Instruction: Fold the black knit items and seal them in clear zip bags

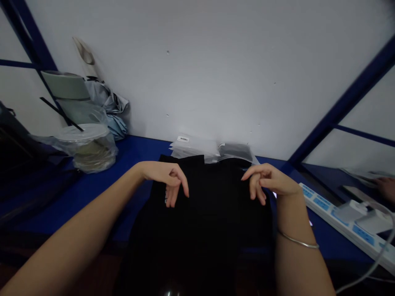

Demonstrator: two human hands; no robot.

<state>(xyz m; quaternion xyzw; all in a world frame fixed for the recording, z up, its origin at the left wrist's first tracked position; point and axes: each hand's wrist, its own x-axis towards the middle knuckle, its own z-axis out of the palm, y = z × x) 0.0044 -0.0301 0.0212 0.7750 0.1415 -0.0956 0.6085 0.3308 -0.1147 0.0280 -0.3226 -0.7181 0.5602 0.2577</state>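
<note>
A black cloth garment [212, 205] lies spread over the front of the blue table, and its lower part hangs toward me. My left hand [169, 181] is over the garment's left side, fingers apart and bent downward, with nothing held. White lettering shows partly behind those fingers. Over the right side of the cloth is my right hand [262, 181], its fingers loosely curled and apart, also holding nothing. Whether the fingertips touch the cloth is hard to tell. Clear plastic packets [194, 146] with a label lie just behind the garment, beside a packet with dark contents [236, 151].
On the left stand a plastic-bagged round container [92, 152], a green container [68, 86] and a folded umbrella [106, 98]. A white power strip [327, 207] with chargers and a cable lies on the right. Another person's hand [387, 187] shows at the right edge.
</note>
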